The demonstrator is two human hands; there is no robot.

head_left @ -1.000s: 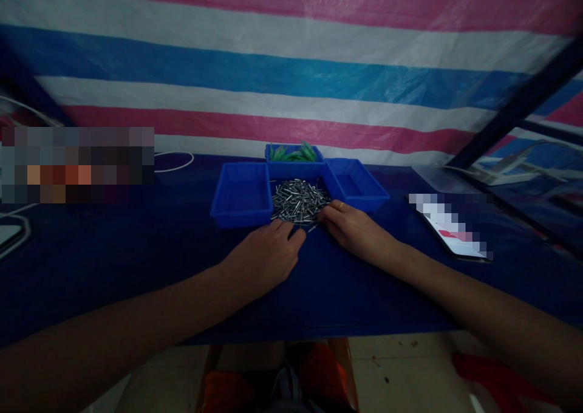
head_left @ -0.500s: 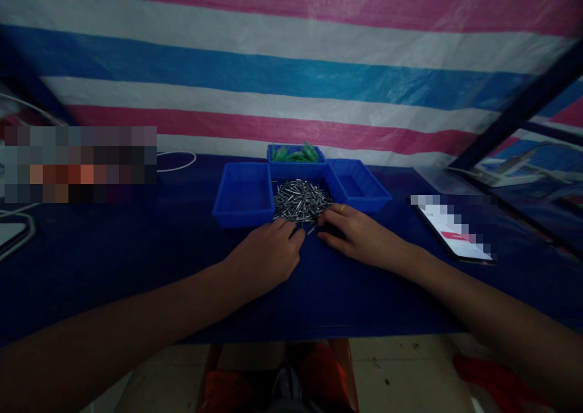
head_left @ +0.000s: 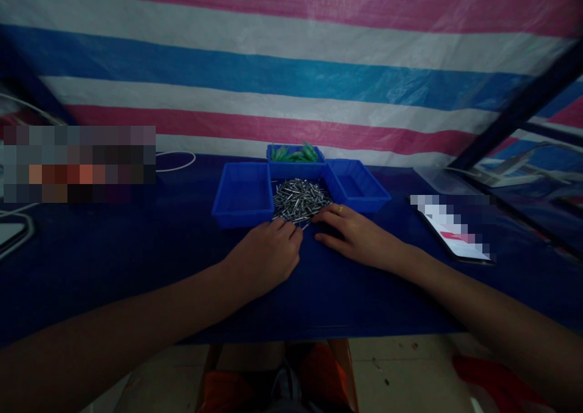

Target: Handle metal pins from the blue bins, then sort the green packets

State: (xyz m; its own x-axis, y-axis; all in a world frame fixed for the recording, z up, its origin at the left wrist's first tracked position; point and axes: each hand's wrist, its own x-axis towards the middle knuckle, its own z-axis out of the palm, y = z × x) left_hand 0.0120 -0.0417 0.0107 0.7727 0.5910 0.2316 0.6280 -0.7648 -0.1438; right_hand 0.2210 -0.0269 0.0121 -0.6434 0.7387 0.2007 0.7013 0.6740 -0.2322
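Observation:
A heap of thin silver metal pins (head_left: 300,199) lies on the blue table between the bins; their exact kind is too small to tell. My left hand (head_left: 273,252) rests at the heap's near left edge, fingers curled down and thumb close to them; whatever is under its fingertips is hidden. At the near right edge, my right hand (head_left: 353,234) has its thumb apart from its fingers, and the index fingertip touches the pins. A ring is on that hand. One or more loose pins (head_left: 306,225) lie between the two hands.
A blue bin (head_left: 220,209) stands left of the heap and another blue bin (head_left: 376,205) right of it. Behind, a third bin (head_left: 296,147) holds green pieces (head_left: 294,156). A lit phone (head_left: 449,234) lies at right, a white cable (head_left: 182,161) at back left.
My right hand has shifted slightly left, its index finger reaching further along the heap's near edge. My left hand has barely moved, its thumb drawn slightly in.

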